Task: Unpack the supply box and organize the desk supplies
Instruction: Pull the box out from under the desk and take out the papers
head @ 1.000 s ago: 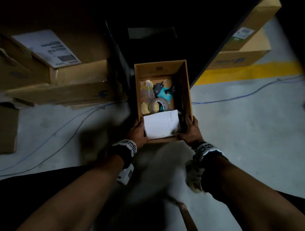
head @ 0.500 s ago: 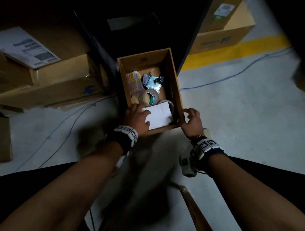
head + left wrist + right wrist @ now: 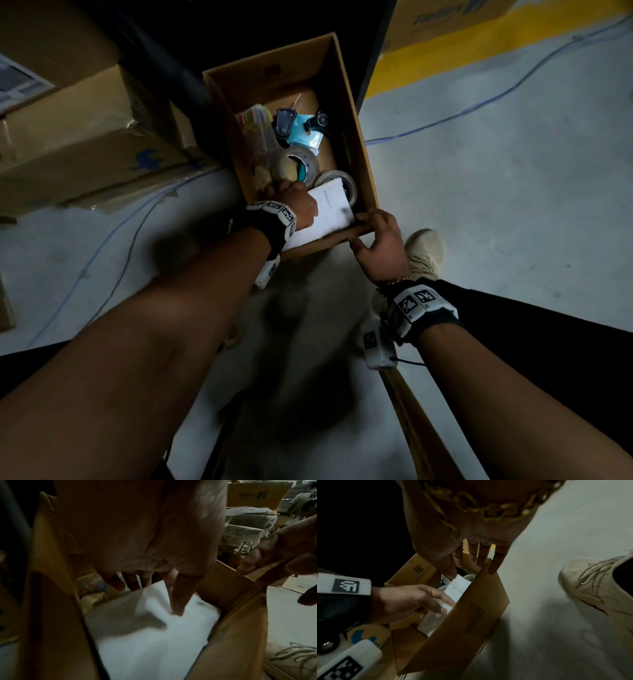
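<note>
While supply box [image 3: 359, 164] sits open on grey concrete floor [image 3: 496, 205], white paper pad [image 3: 334, 205] inside near end is touched by left hand [image 3: 296, 204], fingers extended. Near rim gripped by right hand [image 3: 382, 245]. Tape rolls [image 3: 306, 164] further in. Stacked cartons [image 3: 85, 137] left; yellow floor stripe [image 3: 462, 44], blue cable [image 3: 479, 106] beyond.

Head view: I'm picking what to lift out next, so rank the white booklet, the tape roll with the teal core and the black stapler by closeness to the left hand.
1. white booklet, under the left hand.
2. tape roll, mid-box.
3. black stapler, far end.
</note>
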A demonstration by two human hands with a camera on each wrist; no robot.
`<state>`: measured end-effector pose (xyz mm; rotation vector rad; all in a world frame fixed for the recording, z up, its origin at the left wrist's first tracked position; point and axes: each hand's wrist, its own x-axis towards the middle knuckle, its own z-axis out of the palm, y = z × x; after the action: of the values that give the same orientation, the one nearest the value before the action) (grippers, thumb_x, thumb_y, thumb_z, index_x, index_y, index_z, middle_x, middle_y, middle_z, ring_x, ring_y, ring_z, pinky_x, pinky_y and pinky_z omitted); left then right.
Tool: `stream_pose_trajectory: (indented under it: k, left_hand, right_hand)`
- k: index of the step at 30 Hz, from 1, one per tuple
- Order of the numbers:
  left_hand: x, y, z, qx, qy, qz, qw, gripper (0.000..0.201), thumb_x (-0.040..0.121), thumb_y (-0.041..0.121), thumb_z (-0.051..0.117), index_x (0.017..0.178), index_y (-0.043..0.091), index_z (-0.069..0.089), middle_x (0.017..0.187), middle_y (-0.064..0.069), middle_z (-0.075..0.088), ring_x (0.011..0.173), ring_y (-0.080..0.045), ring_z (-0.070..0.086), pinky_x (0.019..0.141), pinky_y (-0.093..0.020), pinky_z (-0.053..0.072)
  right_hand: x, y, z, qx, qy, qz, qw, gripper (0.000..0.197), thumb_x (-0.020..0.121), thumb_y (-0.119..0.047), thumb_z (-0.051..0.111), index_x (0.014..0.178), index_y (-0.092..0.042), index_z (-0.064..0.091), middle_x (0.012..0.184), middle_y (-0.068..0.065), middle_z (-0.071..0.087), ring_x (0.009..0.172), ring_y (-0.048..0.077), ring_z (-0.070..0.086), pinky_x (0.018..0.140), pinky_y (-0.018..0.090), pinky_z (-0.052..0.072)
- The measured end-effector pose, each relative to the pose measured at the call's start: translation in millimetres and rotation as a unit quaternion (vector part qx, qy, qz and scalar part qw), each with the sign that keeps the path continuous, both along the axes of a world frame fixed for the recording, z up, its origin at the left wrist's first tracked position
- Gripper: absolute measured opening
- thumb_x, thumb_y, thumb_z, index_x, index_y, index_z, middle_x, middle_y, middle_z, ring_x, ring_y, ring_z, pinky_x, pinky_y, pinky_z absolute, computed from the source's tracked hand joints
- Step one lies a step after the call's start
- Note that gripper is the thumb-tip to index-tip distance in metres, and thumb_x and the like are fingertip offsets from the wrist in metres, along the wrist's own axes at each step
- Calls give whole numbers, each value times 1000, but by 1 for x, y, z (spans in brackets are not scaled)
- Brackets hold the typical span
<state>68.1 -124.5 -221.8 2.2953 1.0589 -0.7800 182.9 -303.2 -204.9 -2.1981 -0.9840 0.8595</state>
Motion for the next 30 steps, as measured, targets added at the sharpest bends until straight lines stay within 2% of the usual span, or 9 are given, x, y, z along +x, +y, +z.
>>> stream_pose_trajectory:
  k: [6,10,13,15,18,22,24,27,30]
  left_hand:
    - [1,-5,-2,9,-36,47,998,29,80,13,61,87,37,75,127,7,50,126,-28,36,109,-42,23]
    - [1,-14,-2,-5,-51,122,991,33,74,15,58,70,47,65,121,4,50,120,-32,41,110,-41,27]
    - [-3,-12,25,-33,-151,228,961,40,79,2,50,80,35,73,118,1,63,111,-25,57,94,-28,45]
    - [-6,-10,52,-76,-222,295,926,38,84,-7,47,96,15,74,117,-3,65,106,-21,59,79,-20,45]
    - [-14,-8,101,-100,-331,375,860,39,77,-14,50,93,13,73,108,-5,66,107,-24,60,78,-20,44]
    - [-38,-12,187,-115,-436,400,798,41,78,-14,54,101,16,70,108,-2,63,105,-20,59,81,-23,48]
    - [-58,-15,230,-114,-480,387,779,44,78,-13,56,108,18,68,114,-2,63,106,-19,60,82,-25,52]
    - [-91,-21,287,-137,-517,370,760,47,79,-12,59,115,17,68,120,-7,65,101,-20,64,82,-34,54]
    - [-120,-30,338,-103,-556,368,738,50,77,-14,58,114,18,68,115,-7,68,90,-19,65,74,-33,55]
  right_hand:
    - [1,1,-2,-3,8,-4,1000,43,76,-29,65,119,-24,61,132,5,51,121,26,53,97,42,48]
    - [1,4,6,5,35,-14,999,36,79,-15,69,114,-19,64,127,5,53,114,24,56,94,27,43]
    - [0,15,23,5,71,-32,997,28,79,-7,68,105,-18,67,120,3,54,105,21,60,93,22,44]
    - [-2,29,41,4,106,-45,993,25,75,-8,70,96,-22,68,116,3,55,105,21,60,97,29,48]
    - [-5,59,79,51,189,-25,980,24,68,-14,69,84,-30,65,109,6,63,103,25,61,94,45,53]
    - [-22,85,163,109,241,18,964,36,82,9,53,95,-21,68,104,0,65,92,20,62,67,30,55]
    - [-31,90,201,130,243,25,961,38,83,12,49,100,-13,72,112,3,68,98,21,66,72,30,57]
    - [-49,97,261,167,239,56,955,39,80,11,50,92,-17,74,117,7,70,109,26,66,88,38,57]
    - [-69,102,314,200,209,120,950,37,79,10,53,96,-16,73,114,8,71,106,23,65,90,33,54]
